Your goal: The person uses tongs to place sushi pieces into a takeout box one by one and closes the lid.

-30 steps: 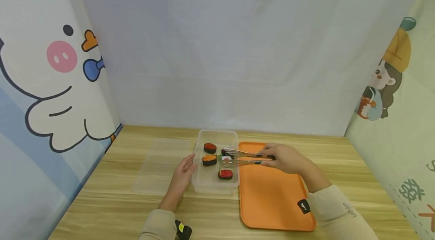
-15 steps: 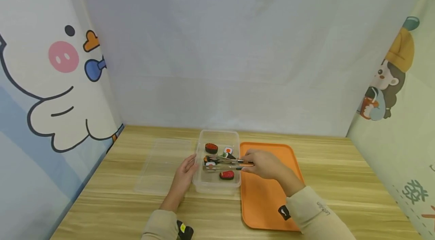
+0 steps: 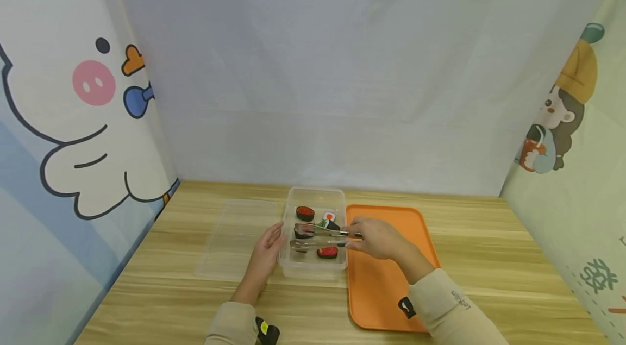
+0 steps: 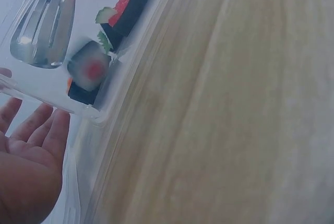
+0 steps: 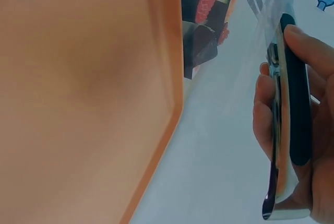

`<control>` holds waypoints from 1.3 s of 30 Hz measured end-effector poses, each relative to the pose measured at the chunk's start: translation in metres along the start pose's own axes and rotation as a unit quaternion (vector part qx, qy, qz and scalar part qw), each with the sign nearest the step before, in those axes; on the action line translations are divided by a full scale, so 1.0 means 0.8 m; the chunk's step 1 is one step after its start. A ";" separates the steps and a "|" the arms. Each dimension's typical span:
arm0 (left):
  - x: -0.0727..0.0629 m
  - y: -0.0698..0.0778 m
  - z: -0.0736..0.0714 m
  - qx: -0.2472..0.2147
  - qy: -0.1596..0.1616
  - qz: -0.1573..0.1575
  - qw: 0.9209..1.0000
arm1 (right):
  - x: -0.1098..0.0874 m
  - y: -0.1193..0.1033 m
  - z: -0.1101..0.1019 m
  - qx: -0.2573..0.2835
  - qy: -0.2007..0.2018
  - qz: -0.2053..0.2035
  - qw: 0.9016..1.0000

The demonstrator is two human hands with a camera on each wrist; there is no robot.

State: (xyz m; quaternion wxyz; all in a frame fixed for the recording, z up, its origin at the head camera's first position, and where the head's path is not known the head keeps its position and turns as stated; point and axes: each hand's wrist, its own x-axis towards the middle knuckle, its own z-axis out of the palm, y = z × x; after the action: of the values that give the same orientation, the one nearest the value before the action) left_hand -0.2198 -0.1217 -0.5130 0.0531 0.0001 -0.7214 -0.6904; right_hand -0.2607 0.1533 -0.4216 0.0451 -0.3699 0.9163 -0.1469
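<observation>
My right hand (image 3: 379,237) grips metal tongs (image 3: 318,230) by their black handles (image 5: 296,93). The tong heads are spread apart over the left part of a clear plastic container (image 3: 313,270). Close to a slotted tong head (image 4: 44,25), a blurred white sushi roll with a red centre (image 4: 93,70) shows in the left wrist view; the tongs mostly hide it in the head view. Inside lie a red-topped sushi (image 3: 305,213), a white roll (image 3: 329,216), a dark piece (image 3: 333,225) and another red-topped sushi (image 3: 327,252). My left hand (image 3: 264,250) rests extended fingers against the container's left wall.
An orange tray (image 3: 381,290) lies right of the container, under my right forearm. To the left, a clear flat lid (image 3: 232,236) lies on the wooden table (image 3: 156,274). Cloth walls surround the table at the back and sides.
The tongs carried the white roll leftward from the container's right side. Their heads have since spread apart, and the roll has left their grip. My left hand stays at the wall.
</observation>
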 end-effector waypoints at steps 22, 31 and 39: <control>-0.002 0.002 -0.001 0.015 0.012 -0.021 1.000 | -0.071 0.033 -0.036 0.058 0.091 0.138 0.985; -0.003 0.002 -0.001 0.021 0.011 -0.019 1.000 | -0.101 0.069 -0.025 0.081 0.182 0.222 0.955; -0.001 0.000 -0.001 0.019 0.009 -0.023 1.000 | -0.125 0.096 -0.019 0.107 0.204 0.314 0.921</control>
State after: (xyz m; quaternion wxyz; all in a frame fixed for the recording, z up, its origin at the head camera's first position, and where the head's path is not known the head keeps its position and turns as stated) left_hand -0.2188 -0.1227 -0.5126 0.0438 0.0234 -0.7335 -0.6778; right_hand -0.2425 0.2787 -0.4330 -0.0595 -0.0184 0.9536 -0.2945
